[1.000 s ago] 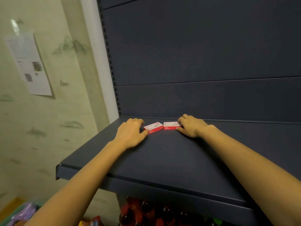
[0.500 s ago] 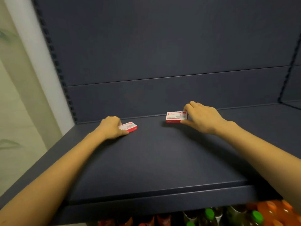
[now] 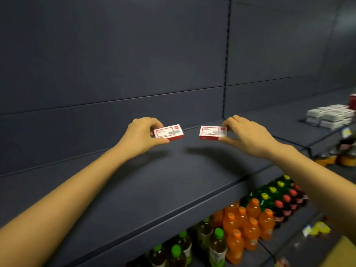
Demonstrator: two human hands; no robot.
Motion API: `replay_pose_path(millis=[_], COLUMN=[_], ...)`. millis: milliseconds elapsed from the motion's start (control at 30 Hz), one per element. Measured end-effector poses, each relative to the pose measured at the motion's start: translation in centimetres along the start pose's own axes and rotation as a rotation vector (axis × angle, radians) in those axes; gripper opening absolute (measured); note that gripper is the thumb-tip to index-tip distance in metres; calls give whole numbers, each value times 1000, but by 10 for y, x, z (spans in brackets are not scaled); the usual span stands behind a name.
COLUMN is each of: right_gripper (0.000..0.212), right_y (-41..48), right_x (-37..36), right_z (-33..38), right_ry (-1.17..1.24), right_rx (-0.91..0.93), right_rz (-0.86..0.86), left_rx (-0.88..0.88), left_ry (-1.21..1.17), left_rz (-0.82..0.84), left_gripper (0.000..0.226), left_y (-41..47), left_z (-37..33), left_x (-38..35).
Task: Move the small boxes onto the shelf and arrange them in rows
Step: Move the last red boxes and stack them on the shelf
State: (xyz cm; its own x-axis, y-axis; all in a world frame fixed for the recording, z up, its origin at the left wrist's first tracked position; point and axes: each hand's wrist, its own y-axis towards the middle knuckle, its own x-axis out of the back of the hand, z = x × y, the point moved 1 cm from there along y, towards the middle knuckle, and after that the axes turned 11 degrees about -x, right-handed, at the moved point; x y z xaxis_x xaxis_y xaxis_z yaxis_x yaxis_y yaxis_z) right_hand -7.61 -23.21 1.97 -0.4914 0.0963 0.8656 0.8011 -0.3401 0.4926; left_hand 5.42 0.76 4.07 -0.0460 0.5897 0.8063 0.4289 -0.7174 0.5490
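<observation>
You are standing in a shop aisle, facing dark blue retail shelving [image 3: 173, 180] with a slotted upright [image 3: 225, 74] running up its panelled back wall. On the shelf below, near its front edge, ranks of bottled drinks stand in rows: orange bottles [image 3: 248, 224], green-capped bottles [image 3: 200, 245] and pink-capped dark bottles [image 3: 289, 201]. Toward the right end of the upper shelf sits a stack of white boxes [image 3: 329, 116], stocked like goods for sale.

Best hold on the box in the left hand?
Pinch the left box across its two long side edges at the near-left end, coming from the left as the left hand does. It is flat and narrow, printed face up, right end free.
</observation>
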Motion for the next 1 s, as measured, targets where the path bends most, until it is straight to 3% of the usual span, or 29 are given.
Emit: replay_pose_path(millis=[500, 1000], right_gripper=[43, 41], right_y=[-57, -71], right_x=[59, 79], right_z=[-288, -523], right_ry=[-54, -131], right_rx=[-213, -430], right_rz=[-28, 7], left_rx=[-213, -365], left_ry=[-196, -241], left_rz=[37, 121], left_gripper=[40, 44], left_y=[151, 310], left_z=[-218, -366], left_x=[-167, -312])
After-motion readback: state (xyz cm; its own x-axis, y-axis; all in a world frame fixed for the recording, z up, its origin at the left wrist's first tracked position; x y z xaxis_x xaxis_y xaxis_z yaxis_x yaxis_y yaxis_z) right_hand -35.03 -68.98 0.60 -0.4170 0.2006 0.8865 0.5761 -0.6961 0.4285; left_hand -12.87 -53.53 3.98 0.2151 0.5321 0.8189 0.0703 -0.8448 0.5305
